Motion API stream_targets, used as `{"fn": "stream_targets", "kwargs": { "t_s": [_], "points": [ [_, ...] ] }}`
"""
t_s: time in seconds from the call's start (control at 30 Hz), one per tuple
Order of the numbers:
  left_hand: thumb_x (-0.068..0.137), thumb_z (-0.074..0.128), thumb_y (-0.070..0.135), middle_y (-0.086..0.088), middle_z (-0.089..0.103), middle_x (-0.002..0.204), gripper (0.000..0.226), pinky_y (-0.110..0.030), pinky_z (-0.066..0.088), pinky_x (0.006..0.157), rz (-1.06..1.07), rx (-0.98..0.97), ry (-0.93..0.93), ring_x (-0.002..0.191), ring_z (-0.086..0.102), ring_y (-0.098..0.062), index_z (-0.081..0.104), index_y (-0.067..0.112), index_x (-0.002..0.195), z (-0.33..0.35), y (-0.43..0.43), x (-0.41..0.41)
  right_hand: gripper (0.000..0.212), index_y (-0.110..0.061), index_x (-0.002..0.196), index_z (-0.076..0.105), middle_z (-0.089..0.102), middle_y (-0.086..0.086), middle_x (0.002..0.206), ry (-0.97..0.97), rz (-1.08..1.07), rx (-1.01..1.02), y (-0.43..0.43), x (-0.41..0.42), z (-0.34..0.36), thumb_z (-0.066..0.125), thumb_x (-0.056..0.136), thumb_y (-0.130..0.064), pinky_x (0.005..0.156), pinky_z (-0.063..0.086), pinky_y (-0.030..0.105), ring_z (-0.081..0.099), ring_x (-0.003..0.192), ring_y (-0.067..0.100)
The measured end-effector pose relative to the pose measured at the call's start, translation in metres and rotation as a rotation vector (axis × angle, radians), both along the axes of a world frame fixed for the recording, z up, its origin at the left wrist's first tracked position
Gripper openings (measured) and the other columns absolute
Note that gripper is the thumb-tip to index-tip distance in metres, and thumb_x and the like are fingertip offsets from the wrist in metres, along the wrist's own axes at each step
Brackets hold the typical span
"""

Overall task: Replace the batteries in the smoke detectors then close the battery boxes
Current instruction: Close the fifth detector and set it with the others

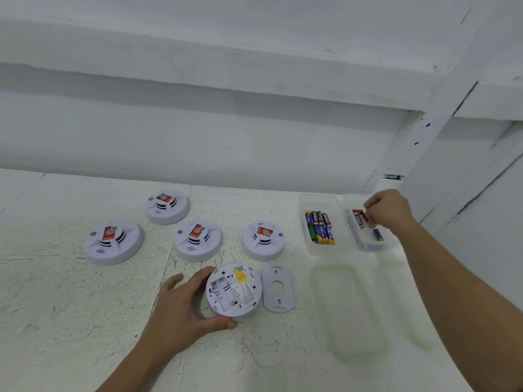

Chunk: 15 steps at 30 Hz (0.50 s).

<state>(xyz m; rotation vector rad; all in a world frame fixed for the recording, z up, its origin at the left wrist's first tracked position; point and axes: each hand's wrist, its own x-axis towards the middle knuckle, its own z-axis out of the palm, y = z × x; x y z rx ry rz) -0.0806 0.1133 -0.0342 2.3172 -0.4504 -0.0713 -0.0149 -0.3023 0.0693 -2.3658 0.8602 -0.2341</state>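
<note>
Grips upturned smoke detector in left fingers on counter, battery bay exposed, cover plate just right of them. Pinches a battery with right fingers inside clear box, fuller box just left of them.

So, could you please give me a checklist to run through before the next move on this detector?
1. Detector bay-up, held by left hand: ok.
2. Bay looks empty: ok.
3. Cover off, lying beside detector: ok.
4. Right hand at batteries in right box, one gripped: cannot tell.
5. Those are the fresh ones: cannot tell.
</note>
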Motion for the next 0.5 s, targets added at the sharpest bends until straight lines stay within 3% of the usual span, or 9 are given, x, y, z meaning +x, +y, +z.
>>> {"fn": "stream_targets", "kwargs": {
  "t_s": [0.1, 0.17, 0.23, 0.3, 0.4, 0.5],
  "points": [
    [0.039, 0.064, 0.09, 0.041, 0.055, 0.107, 0.09, -0.023, 0.013, 0.111, 0.01, -0.012, -0.023, 0.119, 0.03, 0.018, 0.037, 0.056, 0.118, -0.001, -0.001, 0.0, 0.024, 0.003, 0.093, 0.071, 0.07, 0.02, 0.092, 0.173, 0.057, -0.073, -0.01, 0.001, -0.006, 0.057, 0.075, 0.011, 0.076, 0.055, 0.035, 0.066, 0.079, 0.031],
    [0.037, 0.065, 0.089, 0.042, 0.053, 0.108, 0.09, -0.023, 0.014, 0.109, 0.025, -0.021, -0.01, 0.115, 0.024, 0.021, 0.037, 0.057, 0.116, 0.001, -0.002, -0.001, 0.03, 0.001, 0.094, 0.071, 0.07, 0.021, 0.094, 0.225, 0.107, -0.13, -0.01, 0.003, -0.013, 0.051, 0.076, 0.013, 0.07, 0.054, 0.036, 0.068, 0.079, 0.034],
    [0.036, 0.066, 0.089, 0.041, 0.054, 0.11, 0.092, -0.026, 0.016, 0.111, 0.035, -0.006, 0.0, 0.119, 0.03, 0.006, 0.038, 0.057, 0.117, 0.0, -0.003, -0.001, 0.035, -0.004, 0.099, 0.068, 0.067, 0.021, 0.093, 0.249, 0.164, -0.142, -0.008, 0.005, -0.022, 0.043, 0.081, 0.013, 0.056, 0.05, 0.035, 0.064, 0.069, 0.033],
    [0.035, 0.068, 0.088, 0.042, 0.054, 0.109, 0.092, -0.029, 0.019, 0.112, 0.04, -0.002, 0.005, 0.118, 0.032, 0.002, 0.04, 0.057, 0.117, 0.002, -0.004, -0.002, 0.034, -0.002, 0.1, 0.066, 0.067, 0.021, 0.09, 0.288, 0.215, -0.181, -0.007, 0.007, -0.028, 0.043, 0.08, 0.014, 0.051, 0.046, 0.031, 0.057, 0.065, 0.029],
    [0.033, 0.069, 0.085, 0.052, 0.048, 0.106, 0.089, -0.03, 0.024, 0.107, 0.056, -0.032, 0.028, 0.111, 0.022, 0.025, 0.041, 0.058, 0.113, 0.008, -0.005, -0.004, 0.031, 0.0, 0.104, 0.066, 0.063, 0.015, 0.081, 0.352, 0.299, -0.252, -0.007, 0.008, -0.035, 0.046, 0.081, 0.007, 0.048, 0.036, 0.024, 0.051, 0.062, 0.024],
    [0.033, 0.067, 0.086, 0.058, 0.035, 0.114, 0.088, -0.029, 0.023, 0.106, 0.047, -0.019, 0.016, 0.114, 0.012, 0.032, 0.041, 0.056, 0.112, 0.012, -0.007, -0.006, 0.025, 0.0, 0.105, 0.063, 0.065, 0.015, 0.088, 0.365, 0.319, -0.308, -0.013, 0.011, -0.042, 0.045, 0.089, -0.004, 0.06, 0.039, 0.028, 0.052, 0.07, 0.024]
  ]
}}
